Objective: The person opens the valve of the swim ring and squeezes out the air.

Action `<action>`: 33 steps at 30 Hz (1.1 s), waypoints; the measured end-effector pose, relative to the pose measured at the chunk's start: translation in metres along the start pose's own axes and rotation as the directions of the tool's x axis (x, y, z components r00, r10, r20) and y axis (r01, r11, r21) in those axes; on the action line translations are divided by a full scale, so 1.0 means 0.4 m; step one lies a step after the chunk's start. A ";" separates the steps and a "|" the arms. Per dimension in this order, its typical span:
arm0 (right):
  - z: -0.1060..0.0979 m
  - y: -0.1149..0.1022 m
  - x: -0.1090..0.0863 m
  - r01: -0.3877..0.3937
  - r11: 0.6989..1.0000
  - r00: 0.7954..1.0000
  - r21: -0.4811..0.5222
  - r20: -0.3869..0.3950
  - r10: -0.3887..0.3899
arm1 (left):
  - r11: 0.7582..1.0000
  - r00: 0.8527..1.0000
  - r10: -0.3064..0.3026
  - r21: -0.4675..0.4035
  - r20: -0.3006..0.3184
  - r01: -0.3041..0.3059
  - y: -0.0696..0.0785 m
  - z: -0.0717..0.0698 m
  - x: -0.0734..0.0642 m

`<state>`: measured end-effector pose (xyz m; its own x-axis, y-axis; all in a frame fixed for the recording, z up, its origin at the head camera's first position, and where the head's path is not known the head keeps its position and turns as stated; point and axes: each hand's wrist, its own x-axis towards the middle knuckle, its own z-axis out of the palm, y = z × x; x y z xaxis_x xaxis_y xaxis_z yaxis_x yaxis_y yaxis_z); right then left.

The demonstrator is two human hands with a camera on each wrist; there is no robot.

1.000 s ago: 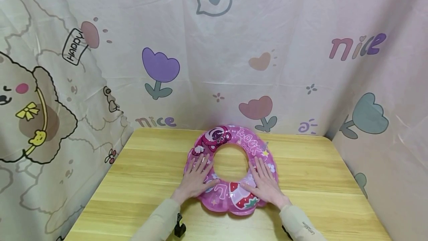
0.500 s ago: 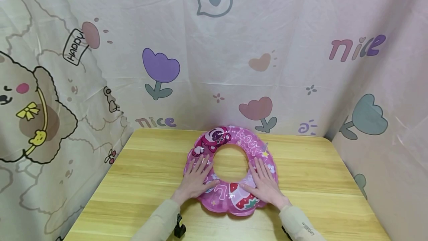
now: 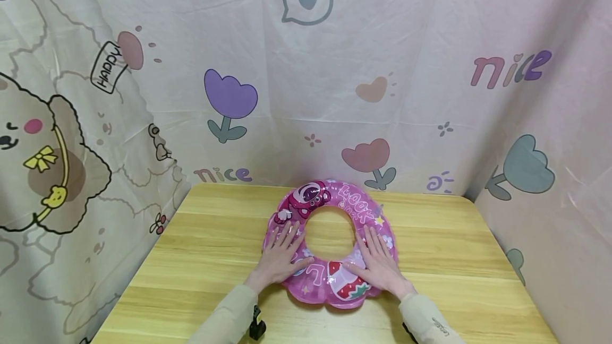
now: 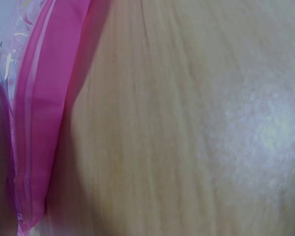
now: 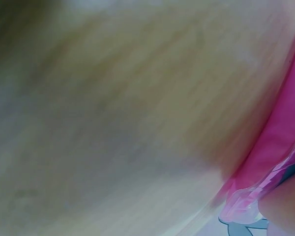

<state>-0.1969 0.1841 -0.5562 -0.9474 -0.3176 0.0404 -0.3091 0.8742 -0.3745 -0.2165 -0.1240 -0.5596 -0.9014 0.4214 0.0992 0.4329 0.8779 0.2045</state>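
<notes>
The table (image 3: 454, 259) — wooden — bears a pink inflatable ring (image 3: 330, 283).

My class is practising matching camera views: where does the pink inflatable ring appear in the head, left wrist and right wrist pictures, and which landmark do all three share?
Head: the pink inflatable ring lies in the lower middle.
Left wrist: part of the ring runs down the left side.
Right wrist: part of the ring slants down the right side.
Shared landmark: the wooden tabletop, visible beside the ring in every view.

Both hands down, left hand (image 3: 279, 256) and right hand (image 3: 380, 264) resting flat on the pink inflatable ring (image 3: 313, 290), wooden table (image 3: 201, 264) beneath!
</notes>
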 end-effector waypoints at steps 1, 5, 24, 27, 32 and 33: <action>0.000 0.000 0.000 -0.001 1.000 1.000 0.001 0.002 0.001 | 1.000 1.000 -0.005 0.004 0.007 0.005 0.001 -0.001 0.000; -0.002 -0.002 0.000 -0.003 1.000 1.000 0.003 0.005 0.003 | 1.000 1.000 -0.017 0.009 0.022 0.017 0.003 -0.004 -0.002; 0.002 -0.001 0.004 -0.010 1.000 1.000 -0.002 0.021 0.010 | 0.999 0.999 -0.029 0.021 0.044 0.028 -0.002 0.001 -0.003; 0.003 -0.001 0.005 -0.012 1.000 1.000 0.007 0.023 0.012 | 0.999 0.999 -0.027 0.027 0.047 0.026 -0.001 0.000 -0.002; 0.001 0.000 0.004 -0.012 1.000 1.000 0.013 0.028 0.012 | 1.000 0.999 -0.016 0.027 0.037 0.015 0.000 0.000 -0.002; 0.001 0.000 0.004 -0.013 1.000 1.000 0.015 0.029 0.013 | 1.000 0.999 -0.016 0.027 0.039 0.015 0.001 0.000 -0.002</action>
<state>-0.1983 0.1833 -0.5564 -0.9483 -0.3172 0.0088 -0.2955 0.8726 -0.3889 -0.2157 -0.1240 -0.5597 -0.9075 0.4162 0.0575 0.4195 0.8898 0.1798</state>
